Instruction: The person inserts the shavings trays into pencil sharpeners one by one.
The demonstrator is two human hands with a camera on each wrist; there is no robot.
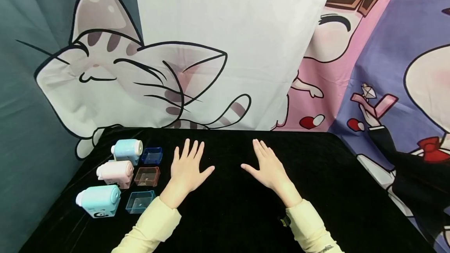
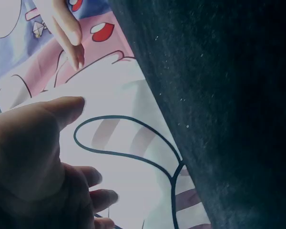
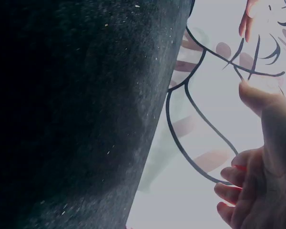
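Observation:
Both hands are over the black cloth-covered table point(image 1: 232, 214), palms down, in the head view. My left hand point(image 1: 188, 169) has its fingers spread and thumb out, and holds nothing. Nearest to it on the left are the small clear boxes: a dark blue one point(image 1: 152, 155), a reddish-brown one point(image 1: 147, 177) and a light blue one point(image 1: 140, 202). My right hand point(image 1: 268, 169) has straight fingers close together with the thumb apart, and is likewise bare. Each wrist view shows its hand, the left point(image 2: 33, 148) and the right point(image 3: 262, 167), with nothing in the fingers.
Left of the boxes lie three bottle-like containers: a blue one point(image 1: 127, 150), a pink one point(image 1: 116, 173) and a turquoise one point(image 1: 99, 200). A cartoon-print curtain point(image 1: 225, 11) hangs behind the table's far edge and along its sides. A small dark object point(image 1: 284, 221) sits by the right cuff.

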